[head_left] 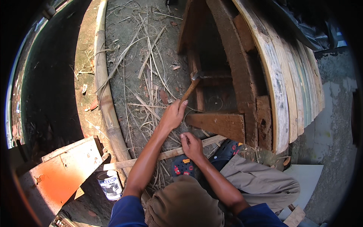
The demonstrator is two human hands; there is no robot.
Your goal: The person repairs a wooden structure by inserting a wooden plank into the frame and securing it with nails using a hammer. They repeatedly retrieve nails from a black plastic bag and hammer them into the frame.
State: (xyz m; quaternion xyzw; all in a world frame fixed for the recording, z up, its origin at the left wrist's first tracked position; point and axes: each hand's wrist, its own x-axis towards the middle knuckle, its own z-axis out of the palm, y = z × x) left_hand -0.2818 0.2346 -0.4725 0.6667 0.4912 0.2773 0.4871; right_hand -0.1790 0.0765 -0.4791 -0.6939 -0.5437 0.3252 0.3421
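My left hand (pixel 174 115) is wrapped round the wooden handle of a hammer (pixel 189 91). The hammer's metal head points away from me, at the open side of a wooden frame (pixel 221 123) with pale slats (pixel 278 98) along its right side. Closer to me, my right hand (pixel 191 146) is closed, thumb uppermost, just over a long flat wooden strip (pixel 168 154). What its fingers hold, if anything, is hidden. The strip runs from the lower left to below the frame's near corner.
Shavings and thin strips (pixel 149 56) litter the ground. A bamboo pole (pixel 103 75) lies along the left. An orange-stained board (pixel 62 174) and a paint can (pixel 110 186) stand at lower left. My dark clogs (pixel 183 166) are near the strip; a pale sheet (pixel 308 178) lies lower right.
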